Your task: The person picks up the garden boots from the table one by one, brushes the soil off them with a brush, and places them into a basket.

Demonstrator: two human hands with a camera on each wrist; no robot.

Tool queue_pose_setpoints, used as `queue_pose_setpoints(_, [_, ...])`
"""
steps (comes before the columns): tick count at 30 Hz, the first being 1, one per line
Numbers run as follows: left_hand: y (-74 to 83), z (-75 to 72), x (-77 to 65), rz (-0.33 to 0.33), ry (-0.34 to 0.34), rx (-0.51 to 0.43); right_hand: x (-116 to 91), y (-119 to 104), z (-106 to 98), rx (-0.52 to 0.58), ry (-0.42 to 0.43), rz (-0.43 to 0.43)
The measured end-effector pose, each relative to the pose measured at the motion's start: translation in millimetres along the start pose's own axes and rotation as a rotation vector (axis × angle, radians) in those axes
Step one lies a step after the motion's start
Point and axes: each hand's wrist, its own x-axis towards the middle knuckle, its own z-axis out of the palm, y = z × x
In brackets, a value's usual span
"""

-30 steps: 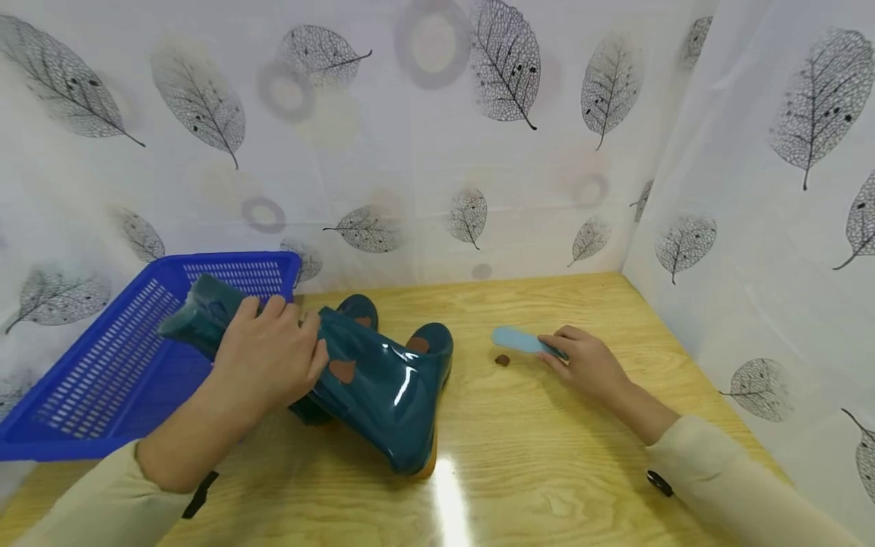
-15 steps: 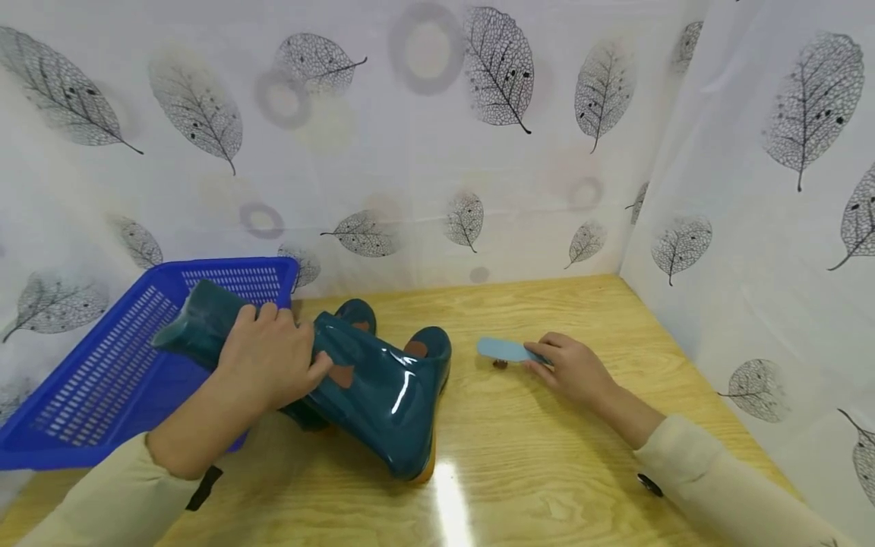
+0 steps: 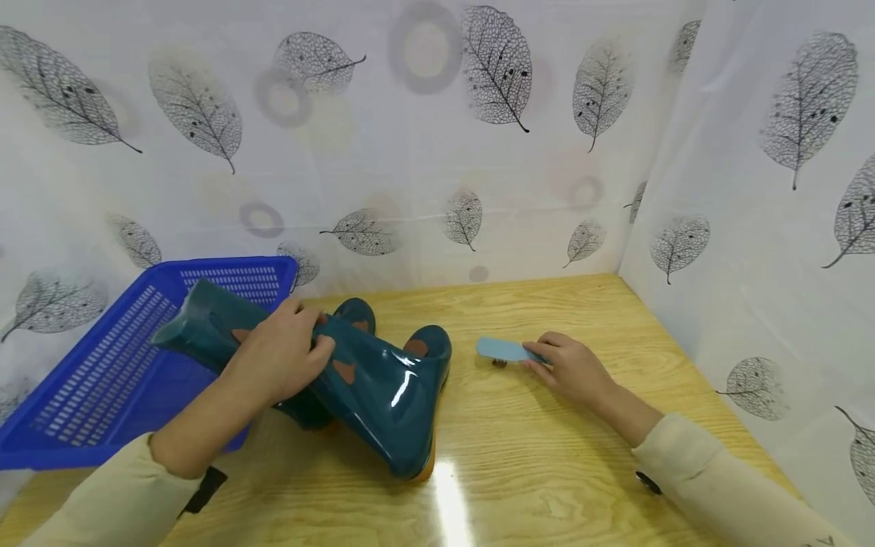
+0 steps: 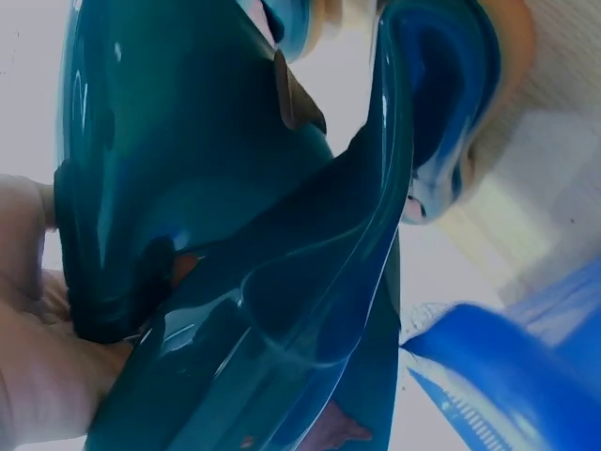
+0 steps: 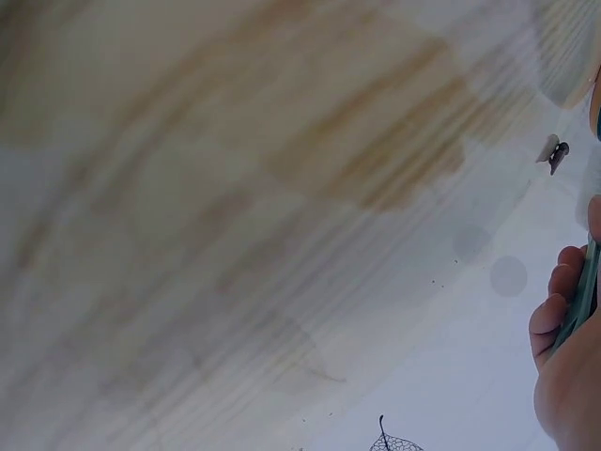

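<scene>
Two dark green rubber rain boots with brown patches stand on the left half of the table. My left hand grips the shaft of the front boot, which leans left over the blue basket. In the left wrist view the boot shaft is creased and twisted beside my fingers. Behind it, mostly hidden, is the second boot. My right hand pinches one end of a flat, light blue tool with a rounded tip, held low over the table. A small brown lump lies right under its edge, partly covered.
A blue plastic basket with slotted walls stands at the left, below the boot shaft. The wood-patterned table ends at a white leaf-print curtain behind and on the right.
My right hand has moved left, bringing the light blue tool over the brown lump. My left hand has shifted its grip slightly on the boot shaft, showing a brown patch.
</scene>
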Motion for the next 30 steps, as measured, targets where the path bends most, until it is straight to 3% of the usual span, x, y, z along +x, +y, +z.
queue_pose_setpoints(8, [10.4,-0.7,-0.9,0.084,0.19,-0.179,1.4,-2.0,1.9,-0.004,-0.009,0.007])
queue_pose_setpoints(12, [17.2,-8.7,-5.7,0.085,0.212,-0.328,1.6,-2.3,2.7,-0.006,-0.016,0.019])
queue_pose_setpoints(16, [25.1,-20.3,-11.0,-0.004,0.139,-0.518,1.5,-2.4,2.9,-0.007,-0.021,0.025])
queue_pose_setpoints(23, [29.0,-32.6,-12.0,-0.155,-0.117,-0.945,1.1,-2.8,2.5,-0.017,-0.032,0.025])
queue_pose_setpoints(27, [22.7,-34.5,-8.3,-0.189,-0.254,-1.139,0.6,-3.0,2.4,-0.015,-0.033,0.036])
queue_pose_setpoints(30, [18.1,-34.3,-5.3,-0.187,-0.316,-1.207,0.1,-2.1,2.7,-0.011,-0.029,0.035])
